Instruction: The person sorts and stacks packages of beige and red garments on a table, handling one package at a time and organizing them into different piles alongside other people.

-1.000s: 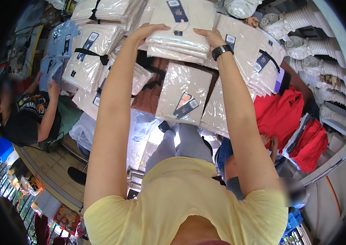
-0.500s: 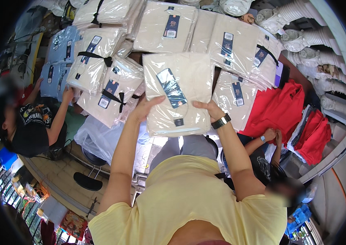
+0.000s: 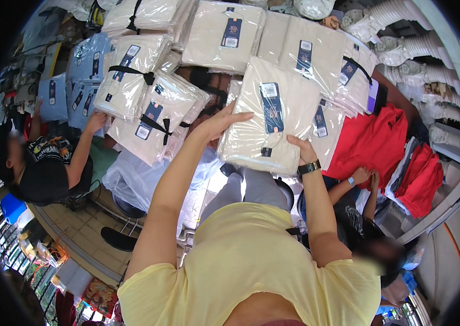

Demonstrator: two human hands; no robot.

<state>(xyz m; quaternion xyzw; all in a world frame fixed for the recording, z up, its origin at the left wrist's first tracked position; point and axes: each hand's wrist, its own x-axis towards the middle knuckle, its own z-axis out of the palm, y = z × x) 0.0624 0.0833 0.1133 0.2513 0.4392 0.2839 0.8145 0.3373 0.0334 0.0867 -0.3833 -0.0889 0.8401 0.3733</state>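
Between my two hands is a clear plastic bag with a folded cream garment [image 3: 246,132] inside, tilted so its top leans left. A dark blue hang tag [image 3: 273,107] shows under the plastic. My left hand [image 3: 222,120] grips the left edge, thumb on top and fingers underneath, out of sight. My right hand [image 3: 304,151], below a dark wristband, pinches the lower right corner with its thumb on top. Just beyond lie more bagged cream garments [image 3: 208,39], and a stack tied with black ribbon [image 3: 159,126] sits to the left.
A person at left handles bagged light blue garments [image 3: 86,89]; another at right handles red cloth [image 3: 368,133]. White tubular bundles [image 3: 404,49] line the right rack. A clear plastic sheet [image 3: 137,179] hangs below the left stacks. A black stool seat [image 3: 118,239] stands lower left.
The bagged garment has moved right and turned slightly, with both hands still on it. At left, the person's nearer hand shifts slightly, and a light blue package now shows beside the others.
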